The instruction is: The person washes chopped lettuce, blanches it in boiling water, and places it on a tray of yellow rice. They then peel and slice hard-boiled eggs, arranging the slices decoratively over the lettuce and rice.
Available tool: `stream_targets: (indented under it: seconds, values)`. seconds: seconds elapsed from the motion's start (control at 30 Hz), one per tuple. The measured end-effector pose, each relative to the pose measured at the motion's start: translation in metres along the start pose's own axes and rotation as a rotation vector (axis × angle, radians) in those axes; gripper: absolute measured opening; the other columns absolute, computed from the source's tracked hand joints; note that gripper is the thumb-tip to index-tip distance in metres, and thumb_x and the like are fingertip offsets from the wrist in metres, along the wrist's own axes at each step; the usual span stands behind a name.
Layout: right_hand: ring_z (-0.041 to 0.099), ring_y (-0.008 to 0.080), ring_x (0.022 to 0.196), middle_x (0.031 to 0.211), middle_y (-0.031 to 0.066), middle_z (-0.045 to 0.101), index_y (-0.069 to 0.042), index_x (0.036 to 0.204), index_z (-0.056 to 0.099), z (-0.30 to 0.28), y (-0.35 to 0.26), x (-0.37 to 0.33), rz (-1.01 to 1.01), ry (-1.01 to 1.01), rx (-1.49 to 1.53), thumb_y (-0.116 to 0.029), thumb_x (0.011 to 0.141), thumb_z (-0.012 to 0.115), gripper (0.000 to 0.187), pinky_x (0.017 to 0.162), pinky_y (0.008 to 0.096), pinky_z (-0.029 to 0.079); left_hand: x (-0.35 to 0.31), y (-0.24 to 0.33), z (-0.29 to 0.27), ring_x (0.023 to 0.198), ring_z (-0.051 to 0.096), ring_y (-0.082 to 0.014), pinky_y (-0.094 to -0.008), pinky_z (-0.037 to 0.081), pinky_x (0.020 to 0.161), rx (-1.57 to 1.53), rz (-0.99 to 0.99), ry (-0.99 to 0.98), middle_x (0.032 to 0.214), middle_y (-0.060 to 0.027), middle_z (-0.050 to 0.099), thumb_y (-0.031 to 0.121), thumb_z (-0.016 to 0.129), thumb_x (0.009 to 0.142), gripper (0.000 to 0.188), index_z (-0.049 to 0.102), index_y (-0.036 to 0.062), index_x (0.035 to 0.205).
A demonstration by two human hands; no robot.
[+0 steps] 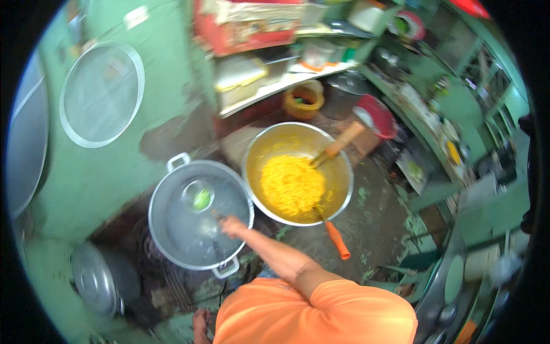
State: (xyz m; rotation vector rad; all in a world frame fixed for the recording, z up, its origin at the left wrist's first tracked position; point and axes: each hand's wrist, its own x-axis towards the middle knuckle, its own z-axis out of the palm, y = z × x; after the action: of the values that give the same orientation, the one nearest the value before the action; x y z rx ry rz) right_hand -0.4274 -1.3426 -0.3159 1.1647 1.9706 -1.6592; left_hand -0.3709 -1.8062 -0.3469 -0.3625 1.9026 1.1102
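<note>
My right hand (232,226) is closed around a handle over a wide grey metal pot (156,221). The handle seems to belong to a round metal ladle or strainer (189,200), blurred, with something pale green (201,199) in its bowl. Cloudy, greyish liquid (177,229) lies in the pot. My left hand is out of view. Touching or nearly touching the pot on the right is a large metal basin (345,195) of yellow shredded food (292,183). A wooden-handled utensil (344,140) and an orange-handled one (338,241) lean inside the basin.
A lidded metal pot (94,281) stands at lower left. On the green wall hangs a round flat tray or lid (103,94). Behind the basin are a yellow-orange tub (303,98), a red basin (378,114) and loaded shelves (275,89). Cluttered green counters (415,112) line the right.
</note>
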Motion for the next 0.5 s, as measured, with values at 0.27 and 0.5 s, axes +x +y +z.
stream_targets:
  seconds: [0.27,0.5]
  values:
    - [0.042,0.0124,0.042,0.064,0.0041,0.053,-0.004,0.083,0.055,-0.026,-0.015,-0.002,0.044,-0.062,0.273,-0.023,0.090,0.054,0.020,0.038,0.0310,0.034,-0.213,0.120,-0.053,0.088,0.064,-0.0140,-0.0319,0.051,0.079,0.754,0.132,-0.895,0.094,-0.0055,0.071,0.034,0.072,0.083,0.040,0.067,0.0035,0.108]
    - [0.045,0.0141,0.041,0.060,0.0050,0.052,-0.003,0.077,0.054,-0.036,-0.028,-0.011,0.076,-0.031,0.330,-0.024,0.093,0.051,0.026,0.039,0.0321,0.038,-0.266,0.149,-0.041,0.090,0.065,-0.0138,-0.0312,0.051,0.081,0.575,-0.027,-1.003,0.095,-0.0064,0.071,0.037,0.072,0.084,0.041,0.067,0.0038,0.108]
